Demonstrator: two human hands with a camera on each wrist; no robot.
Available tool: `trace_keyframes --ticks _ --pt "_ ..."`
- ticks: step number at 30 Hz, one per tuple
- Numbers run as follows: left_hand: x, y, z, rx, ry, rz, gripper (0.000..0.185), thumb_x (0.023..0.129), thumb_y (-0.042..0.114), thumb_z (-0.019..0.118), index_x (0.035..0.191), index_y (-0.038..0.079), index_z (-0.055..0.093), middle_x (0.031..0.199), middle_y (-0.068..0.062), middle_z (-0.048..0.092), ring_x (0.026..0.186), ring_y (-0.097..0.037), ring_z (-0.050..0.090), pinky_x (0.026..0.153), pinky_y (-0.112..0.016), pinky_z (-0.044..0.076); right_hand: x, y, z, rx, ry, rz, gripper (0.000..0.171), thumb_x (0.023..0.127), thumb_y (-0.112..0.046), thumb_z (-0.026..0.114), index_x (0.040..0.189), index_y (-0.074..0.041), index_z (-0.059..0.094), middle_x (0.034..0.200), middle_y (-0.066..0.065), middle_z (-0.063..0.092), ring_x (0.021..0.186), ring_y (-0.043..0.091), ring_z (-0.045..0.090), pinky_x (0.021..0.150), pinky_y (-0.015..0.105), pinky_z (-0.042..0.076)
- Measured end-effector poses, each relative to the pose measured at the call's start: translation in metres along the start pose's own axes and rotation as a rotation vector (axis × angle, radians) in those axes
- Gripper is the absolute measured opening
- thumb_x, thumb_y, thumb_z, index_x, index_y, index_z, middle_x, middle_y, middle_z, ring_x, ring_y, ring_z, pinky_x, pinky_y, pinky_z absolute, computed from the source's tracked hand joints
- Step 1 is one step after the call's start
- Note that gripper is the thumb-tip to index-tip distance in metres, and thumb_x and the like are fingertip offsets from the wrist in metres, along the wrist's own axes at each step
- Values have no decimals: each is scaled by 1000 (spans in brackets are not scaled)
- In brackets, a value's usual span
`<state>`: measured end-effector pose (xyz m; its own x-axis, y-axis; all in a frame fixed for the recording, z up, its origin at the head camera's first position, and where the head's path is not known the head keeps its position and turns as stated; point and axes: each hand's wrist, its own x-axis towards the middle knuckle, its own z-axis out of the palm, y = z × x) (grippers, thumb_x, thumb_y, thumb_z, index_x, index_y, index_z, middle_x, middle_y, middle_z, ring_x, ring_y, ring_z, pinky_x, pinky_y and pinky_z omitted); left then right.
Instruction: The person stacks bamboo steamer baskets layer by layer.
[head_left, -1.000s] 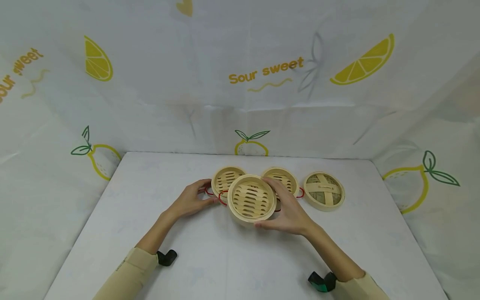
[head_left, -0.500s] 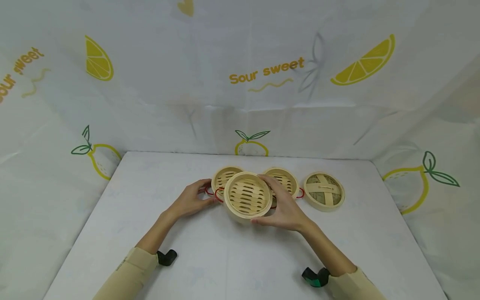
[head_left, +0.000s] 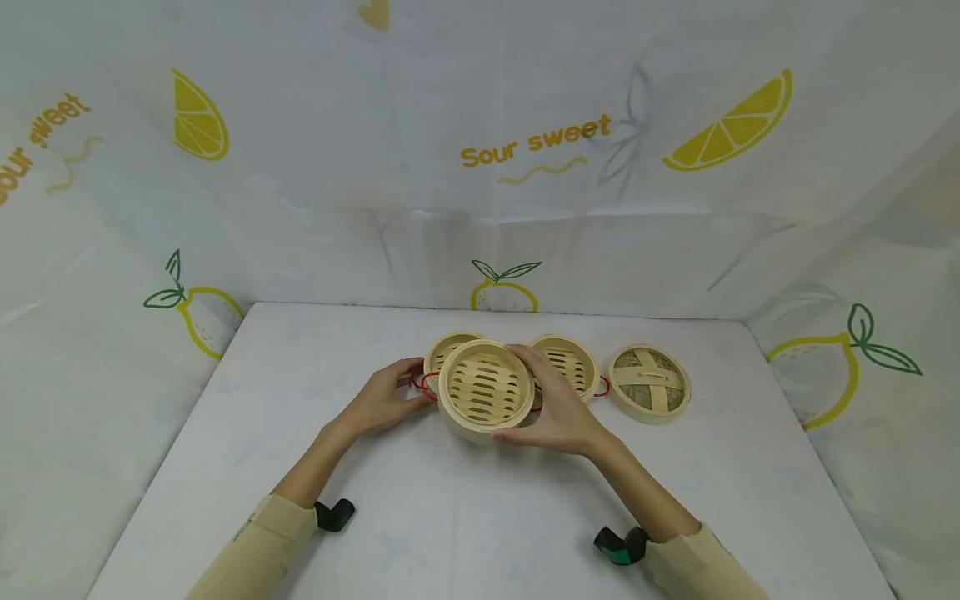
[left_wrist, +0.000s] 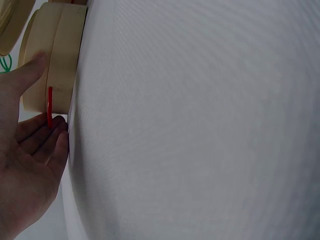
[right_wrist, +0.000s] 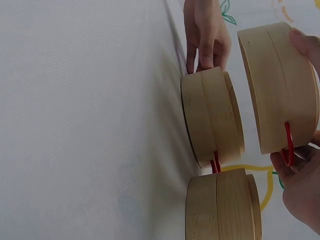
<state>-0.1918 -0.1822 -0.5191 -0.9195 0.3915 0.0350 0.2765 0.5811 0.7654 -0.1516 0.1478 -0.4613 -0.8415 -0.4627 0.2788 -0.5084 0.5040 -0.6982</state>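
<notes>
The white table (head_left: 480,517) carries your whole set. You have one bamboo steamer tier (head_left: 484,388) lifted clear of it in your right hand (head_left: 558,417), fingers and thumb curled around its rim by the red wire handle (right_wrist: 288,145). It hangs over the left tier (right_wrist: 210,117), which stands on the table; the wrist view shows a gap between them, so that stacking looks begun but not finished. Your left hand (head_left: 386,400) steadies the left tier, thumb on its wall and fingers curled by its handle. The right tier (head_left: 570,362) stands just beside, and the woven lid (head_left: 649,382) lies farther right, both untouched, so they look to be left.
</notes>
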Motion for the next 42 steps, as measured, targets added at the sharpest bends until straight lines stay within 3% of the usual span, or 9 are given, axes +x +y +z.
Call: trace_keyframes --ticks 14,42 --pt "-1 -2 -1 -5 1 -4 71 96 17 82 156 -6 50 157 -25 59 147 -40 60 120 -45 55 14 -2 8 40 0 -20 119 68 -45 101 166 -20 39 166 7 49 155 33 48 127 65 43" --pt "0 -3 0 -19 -7 -1 72 97 21 82 156 -4 50 159 -24 57 148 -40 58 120 -48 55 28 8 13 48 -53 32 119 70 -46 101 167 -20 37 169 8 45 159 32 44 130 65 39"
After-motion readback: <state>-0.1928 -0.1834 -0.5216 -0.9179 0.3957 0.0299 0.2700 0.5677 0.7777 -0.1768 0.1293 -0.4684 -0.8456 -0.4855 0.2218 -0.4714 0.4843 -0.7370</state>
